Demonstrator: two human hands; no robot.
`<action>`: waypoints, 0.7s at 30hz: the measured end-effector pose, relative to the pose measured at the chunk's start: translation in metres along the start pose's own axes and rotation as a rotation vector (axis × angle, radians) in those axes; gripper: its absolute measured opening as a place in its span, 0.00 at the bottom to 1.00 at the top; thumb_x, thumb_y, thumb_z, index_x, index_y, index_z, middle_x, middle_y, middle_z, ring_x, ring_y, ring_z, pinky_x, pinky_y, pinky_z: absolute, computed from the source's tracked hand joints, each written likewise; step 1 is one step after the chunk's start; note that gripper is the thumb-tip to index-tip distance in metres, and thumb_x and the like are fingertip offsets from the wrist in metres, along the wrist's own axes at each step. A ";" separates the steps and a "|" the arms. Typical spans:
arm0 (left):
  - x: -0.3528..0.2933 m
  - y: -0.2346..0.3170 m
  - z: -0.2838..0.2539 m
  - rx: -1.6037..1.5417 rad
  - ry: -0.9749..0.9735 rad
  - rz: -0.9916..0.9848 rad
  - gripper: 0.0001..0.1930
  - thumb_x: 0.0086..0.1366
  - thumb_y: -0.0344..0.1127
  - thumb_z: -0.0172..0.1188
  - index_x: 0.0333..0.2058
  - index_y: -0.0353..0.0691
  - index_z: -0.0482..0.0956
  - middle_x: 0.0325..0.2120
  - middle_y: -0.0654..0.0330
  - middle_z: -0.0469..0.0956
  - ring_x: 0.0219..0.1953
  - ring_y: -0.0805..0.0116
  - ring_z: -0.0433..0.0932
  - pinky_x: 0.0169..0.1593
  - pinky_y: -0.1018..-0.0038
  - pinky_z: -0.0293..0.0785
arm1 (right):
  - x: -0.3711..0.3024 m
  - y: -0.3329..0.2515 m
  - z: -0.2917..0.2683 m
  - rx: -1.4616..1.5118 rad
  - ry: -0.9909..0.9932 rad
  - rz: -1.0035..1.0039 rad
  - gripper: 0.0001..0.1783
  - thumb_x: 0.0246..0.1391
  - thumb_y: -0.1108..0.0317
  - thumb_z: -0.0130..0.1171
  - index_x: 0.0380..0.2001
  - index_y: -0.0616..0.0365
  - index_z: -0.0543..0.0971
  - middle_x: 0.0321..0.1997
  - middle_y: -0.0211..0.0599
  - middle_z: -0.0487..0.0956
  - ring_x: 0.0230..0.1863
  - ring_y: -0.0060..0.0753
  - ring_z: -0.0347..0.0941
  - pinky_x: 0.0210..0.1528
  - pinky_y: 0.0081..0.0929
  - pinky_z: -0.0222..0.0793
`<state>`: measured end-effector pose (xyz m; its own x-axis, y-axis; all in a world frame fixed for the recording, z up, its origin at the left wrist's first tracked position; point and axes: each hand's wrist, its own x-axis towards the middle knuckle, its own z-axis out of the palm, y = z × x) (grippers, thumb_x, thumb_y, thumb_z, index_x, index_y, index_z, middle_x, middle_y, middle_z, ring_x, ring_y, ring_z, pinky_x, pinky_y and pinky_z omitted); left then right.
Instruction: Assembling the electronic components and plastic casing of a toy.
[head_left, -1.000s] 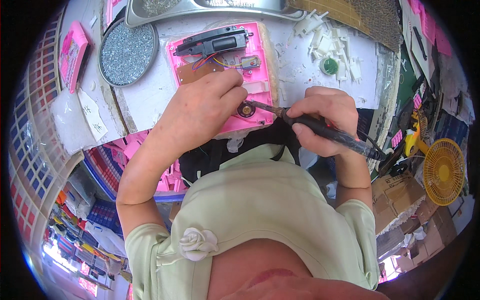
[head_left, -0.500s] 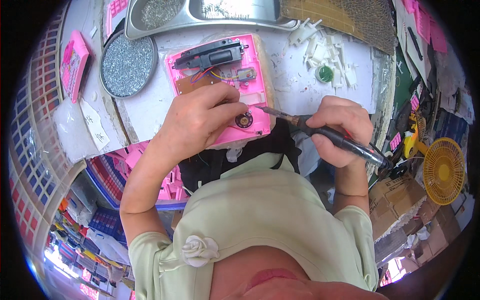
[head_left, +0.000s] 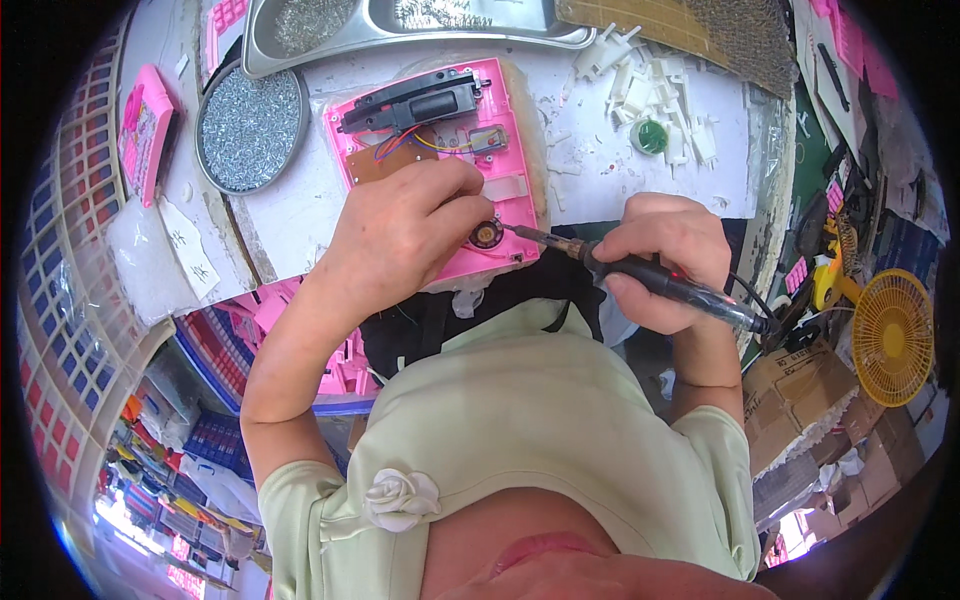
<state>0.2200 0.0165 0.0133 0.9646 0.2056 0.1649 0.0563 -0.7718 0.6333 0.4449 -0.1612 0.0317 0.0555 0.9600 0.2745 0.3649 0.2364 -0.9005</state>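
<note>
A pink plastic housing (head_left: 508, 165) lies on the table before me, its inner side up. Inside it sit a black battery-box-like part (head_left: 418, 101), a small motor (head_left: 488, 139), a brown circuit board (head_left: 392, 162) and a small round black speaker (head_left: 487, 234). Over the housing, my left hand (head_left: 412, 225) is pinched closed, fingertips at the speaker's edge; whatever it holds is hidden. My right hand (head_left: 668, 255) grips a soldering iron (head_left: 680, 289) by its dark handle. The iron's tip points left, close beside the speaker; contact cannot be made out.
A round dish of small screws (head_left: 252, 130) stands left of the housing. Beyond it is a metal tray (head_left: 380, 32). White plastic parts (head_left: 650, 95) and a green round piece (head_left: 649, 137) lie at right. A pink keyboard-like shell (head_left: 146, 135) and a yellow fan (head_left: 893, 338) flank the table.
The soldering iron has shifted slightly left and down, its tip moving from the housing's edge area toward the speaker. My left hand stays pinched at nearly the same spot.
</note>
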 end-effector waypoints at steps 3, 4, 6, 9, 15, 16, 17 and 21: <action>0.000 0.002 0.001 -0.006 0.005 -0.021 0.12 0.50 0.28 0.71 0.35 0.42 0.83 0.36 0.60 0.78 0.34 0.60 0.82 0.33 0.67 0.79 | -0.001 0.003 0.002 -0.003 -0.006 -0.012 0.15 0.35 0.75 0.68 0.33 0.58 0.83 0.18 0.33 0.74 0.17 0.36 0.68 0.19 0.31 0.62; -0.001 0.003 0.001 -0.019 0.008 -0.042 0.12 0.49 0.28 0.71 0.35 0.42 0.83 0.36 0.60 0.78 0.34 0.60 0.82 0.33 0.67 0.79 | -0.002 0.003 0.002 -0.006 0.000 -0.014 0.15 0.35 0.75 0.68 0.33 0.58 0.83 0.18 0.33 0.74 0.17 0.36 0.68 0.19 0.31 0.62; -0.001 0.003 0.002 -0.017 0.016 -0.051 0.12 0.49 0.28 0.71 0.34 0.42 0.83 0.36 0.59 0.78 0.34 0.60 0.82 0.33 0.67 0.79 | -0.003 0.003 0.002 -0.010 0.009 -0.020 0.15 0.35 0.75 0.68 0.33 0.58 0.83 0.17 0.33 0.74 0.17 0.36 0.68 0.19 0.31 0.62; -0.002 0.002 0.003 0.022 0.026 -0.028 0.12 0.50 0.27 0.71 0.35 0.40 0.83 0.36 0.58 0.77 0.34 0.60 0.82 0.33 0.67 0.79 | -0.005 0.003 -0.003 -0.035 -0.029 -0.031 0.12 0.39 0.74 0.66 0.31 0.66 0.81 0.22 0.37 0.78 0.18 0.31 0.66 0.20 0.28 0.58; -0.004 0.003 0.003 -0.011 0.053 -0.034 0.12 0.50 0.25 0.71 0.35 0.39 0.82 0.38 0.57 0.76 0.33 0.60 0.82 0.33 0.67 0.79 | 0.000 -0.001 -0.002 -0.026 -0.015 -0.020 0.12 0.38 0.74 0.66 0.31 0.66 0.82 0.22 0.38 0.78 0.18 0.31 0.66 0.20 0.28 0.58; -0.003 0.004 0.004 -0.011 0.056 -0.031 0.12 0.50 0.25 0.71 0.35 0.39 0.82 0.38 0.57 0.76 0.33 0.60 0.82 0.33 0.67 0.79 | -0.001 0.000 -0.002 -0.026 -0.017 -0.028 0.12 0.38 0.74 0.66 0.31 0.66 0.82 0.22 0.38 0.78 0.18 0.32 0.66 0.20 0.28 0.58; -0.003 0.005 0.005 -0.011 0.059 -0.029 0.12 0.50 0.25 0.71 0.35 0.39 0.82 0.37 0.57 0.76 0.33 0.60 0.82 0.33 0.67 0.79 | -0.002 0.002 -0.001 -0.026 -0.018 -0.036 0.12 0.38 0.74 0.66 0.31 0.66 0.81 0.22 0.38 0.78 0.18 0.32 0.66 0.20 0.28 0.58; -0.003 0.006 0.005 -0.012 0.048 -0.047 0.11 0.50 0.24 0.70 0.35 0.38 0.83 0.37 0.57 0.76 0.33 0.60 0.82 0.33 0.68 0.79 | -0.002 0.003 0.000 -0.032 -0.022 -0.025 0.11 0.38 0.74 0.66 0.30 0.65 0.81 0.22 0.38 0.78 0.18 0.32 0.66 0.20 0.29 0.58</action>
<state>0.2191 0.0081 0.0124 0.9476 0.2704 0.1701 0.0982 -0.7530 0.6506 0.4454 -0.1626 0.0286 0.0255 0.9569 0.2891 0.3955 0.2559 -0.8821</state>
